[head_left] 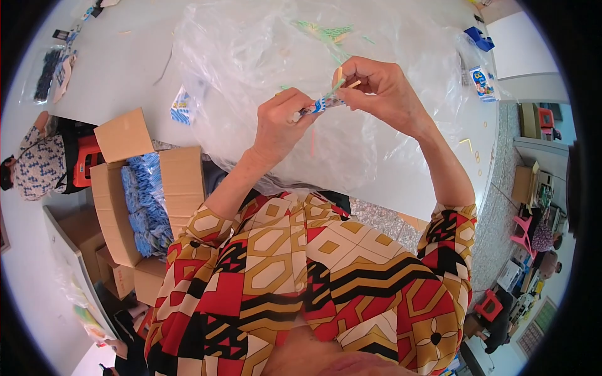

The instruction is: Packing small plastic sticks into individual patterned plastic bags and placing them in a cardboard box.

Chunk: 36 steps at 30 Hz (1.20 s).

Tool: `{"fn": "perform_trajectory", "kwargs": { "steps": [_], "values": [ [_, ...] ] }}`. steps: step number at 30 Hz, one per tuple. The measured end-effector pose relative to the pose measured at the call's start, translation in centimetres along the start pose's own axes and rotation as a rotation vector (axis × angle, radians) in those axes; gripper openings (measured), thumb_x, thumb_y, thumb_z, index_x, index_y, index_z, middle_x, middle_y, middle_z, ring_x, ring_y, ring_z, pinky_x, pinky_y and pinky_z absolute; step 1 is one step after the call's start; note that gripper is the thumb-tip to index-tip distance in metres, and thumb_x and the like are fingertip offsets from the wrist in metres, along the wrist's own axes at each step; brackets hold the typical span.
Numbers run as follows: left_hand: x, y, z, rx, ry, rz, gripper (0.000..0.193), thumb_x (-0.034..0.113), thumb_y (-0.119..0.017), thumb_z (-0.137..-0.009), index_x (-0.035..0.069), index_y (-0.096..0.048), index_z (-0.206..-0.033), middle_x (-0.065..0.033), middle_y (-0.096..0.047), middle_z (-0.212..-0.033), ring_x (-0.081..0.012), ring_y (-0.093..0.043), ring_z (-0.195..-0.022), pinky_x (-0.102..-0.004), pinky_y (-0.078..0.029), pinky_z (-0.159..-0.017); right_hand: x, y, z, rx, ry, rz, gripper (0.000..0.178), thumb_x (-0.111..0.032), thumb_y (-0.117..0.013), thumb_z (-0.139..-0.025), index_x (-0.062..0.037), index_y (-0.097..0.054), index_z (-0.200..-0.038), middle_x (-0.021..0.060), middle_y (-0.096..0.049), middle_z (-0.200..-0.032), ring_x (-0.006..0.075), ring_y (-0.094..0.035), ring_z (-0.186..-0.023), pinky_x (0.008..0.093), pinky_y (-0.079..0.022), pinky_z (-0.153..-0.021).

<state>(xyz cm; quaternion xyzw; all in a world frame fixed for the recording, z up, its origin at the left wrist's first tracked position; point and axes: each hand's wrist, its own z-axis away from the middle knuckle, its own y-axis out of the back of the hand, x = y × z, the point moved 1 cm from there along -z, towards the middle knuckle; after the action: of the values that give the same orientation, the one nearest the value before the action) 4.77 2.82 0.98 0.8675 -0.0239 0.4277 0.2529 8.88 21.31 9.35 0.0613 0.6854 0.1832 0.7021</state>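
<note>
My left hand [282, 122] is closed around a small blue-and-white plastic packet [320, 104], held tilted above the table. At the packet's right end, my right hand [382, 94] pinches several thin, stick-like pieces [353, 84], pale yellow and green. A green piece reaches down to the packet's end; whether it goes inside I cannot tell. Under both hands spreads a large sheet of clear plastic [219, 106]. Beyond them, a loose heap of thin green and yellow pieces [326, 31] lies on the plastic.
At my left stands an open cardboard box [116, 213] full of blue packets [147, 207]. Another blue-and-white packet [180, 106] lies on the white table [138, 59]. A blue packet [483, 83] and a blue holder [480, 39] sit at the right edge. A person [44, 156] is at far left.
</note>
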Motion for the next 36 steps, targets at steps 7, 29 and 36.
{"fn": "perform_trajectory", "kwargs": {
  "steps": [7,29,36],
  "values": [
    [0.3,-0.2,0.0,-0.014,0.021,0.053,0.015,0.001,-0.076,-0.067,0.001,-0.061,-0.071,-0.0065,-0.060,-0.068,-0.0181,-0.056,-0.054,-0.0284,-0.042,-0.048,0.3,-0.1,-0.1,0.017,-0.002,-0.083,0.007,-0.009,-0.060,-0.089,-0.0044,-0.064,-0.092,-0.0020,-0.059,-0.075,0.0035,-0.051,-0.066,0.0189,-0.043,-0.058],
    [0.8,0.1,-0.2,-0.066,0.168,0.132,0.008,0.000,-0.072,-0.072,-0.001,-0.066,-0.077,-0.0081,-0.065,-0.074,-0.0163,-0.061,-0.061,-0.0262,-0.047,-0.054,0.2,-0.6,0.2,0.188,0.259,-0.018,0.034,-0.024,-0.040,-0.099,-0.0033,-0.067,-0.106,0.0071,-0.057,-0.117,0.0157,-0.051,-0.109,0.0303,-0.038,-0.094],
    [1.3,0.3,-0.3,-0.039,0.142,0.155,0.009,0.002,-0.073,-0.072,-0.001,-0.065,-0.076,-0.0074,-0.065,-0.073,-0.0164,-0.060,-0.060,-0.0269,-0.045,-0.052,1.0,-2.2,0.1,0.070,0.203,0.100,0.031,-0.022,-0.043,-0.098,-0.0048,-0.062,-0.115,0.0090,-0.055,-0.120,0.0197,-0.050,-0.112,0.0330,-0.038,-0.098]
  ]
}}
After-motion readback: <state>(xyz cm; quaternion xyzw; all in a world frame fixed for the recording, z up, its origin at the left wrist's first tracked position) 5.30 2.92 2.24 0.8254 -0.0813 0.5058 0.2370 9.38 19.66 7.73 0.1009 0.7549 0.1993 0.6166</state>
